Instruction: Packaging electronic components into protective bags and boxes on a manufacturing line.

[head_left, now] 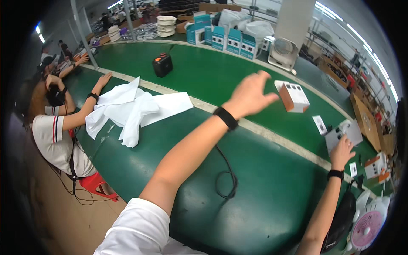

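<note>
My left hand [251, 95] is stretched over the green conveyor belt, open, with the thumb apart from the fingers and nothing in it. Just beyond it on the belt stands a white and orange box [296, 98] with dark pictures on it. Farther right, my right hand [341, 154] reaches to an opened white box [345, 132] with small dark items in it. Its fingers look spread; I cannot tell whether they touch the box. A small white card [319, 125] lies beside that box, and another small white piece [353, 169] is near my right wrist.
A black cable [231, 182] lies looped on the near table. White sheets [131, 106] are piled at left beside a seated co-worker [59, 136]. A black device [162, 65] sits on the belt. Blue boxes [233, 41] and a fan [283, 53] line the far side; a pink fan [366, 229] stands at lower right.
</note>
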### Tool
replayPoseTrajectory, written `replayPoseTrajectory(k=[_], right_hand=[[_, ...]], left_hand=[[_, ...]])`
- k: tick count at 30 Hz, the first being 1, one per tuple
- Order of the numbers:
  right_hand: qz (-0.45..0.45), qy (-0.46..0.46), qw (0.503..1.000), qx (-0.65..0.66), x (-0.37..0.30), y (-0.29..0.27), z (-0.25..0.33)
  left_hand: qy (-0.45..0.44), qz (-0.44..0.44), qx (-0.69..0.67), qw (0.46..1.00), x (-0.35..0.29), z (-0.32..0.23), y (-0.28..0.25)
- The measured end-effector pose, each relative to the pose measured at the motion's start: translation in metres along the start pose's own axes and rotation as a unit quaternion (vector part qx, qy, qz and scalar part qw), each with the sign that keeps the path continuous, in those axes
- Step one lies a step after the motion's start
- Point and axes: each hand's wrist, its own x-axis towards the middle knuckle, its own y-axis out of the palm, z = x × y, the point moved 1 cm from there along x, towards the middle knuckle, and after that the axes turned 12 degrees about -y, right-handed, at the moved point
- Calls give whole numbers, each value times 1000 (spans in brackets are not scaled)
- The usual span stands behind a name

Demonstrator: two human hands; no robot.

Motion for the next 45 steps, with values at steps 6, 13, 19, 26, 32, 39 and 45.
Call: replayPoseTrajectory(k=[6, 13, 19, 26, 32, 39, 45], right_hand=[[-123, -77, 962, 233, -5, 10, 38], [-157, -167, 888, 399, -1, -47, 37], [-183, -180, 825, 503, -2, -81, 49], [-116, -142, 842, 508, -14, -99, 24], [-135, -225, 820, 509, -35, -116, 63], [-8, -325, 724, 608, -68, -134, 93], [-19, -388, 743, 545, -56, -130, 102]], left_hand=[[-314, -146, 306, 887, 24, 139, -144], [-364, -135, 356, 850, 35, 252, -218], [-244, -124, 216, 937, 36, 331, -231], [-117, -77, 351, 926, 48, 252, -123], [45, 178, 54, 982, 22, 90, -36], [28, 326, -118, 938, -87, -103, 1], [71, 164, 126, 976, -98, -47, -68]])
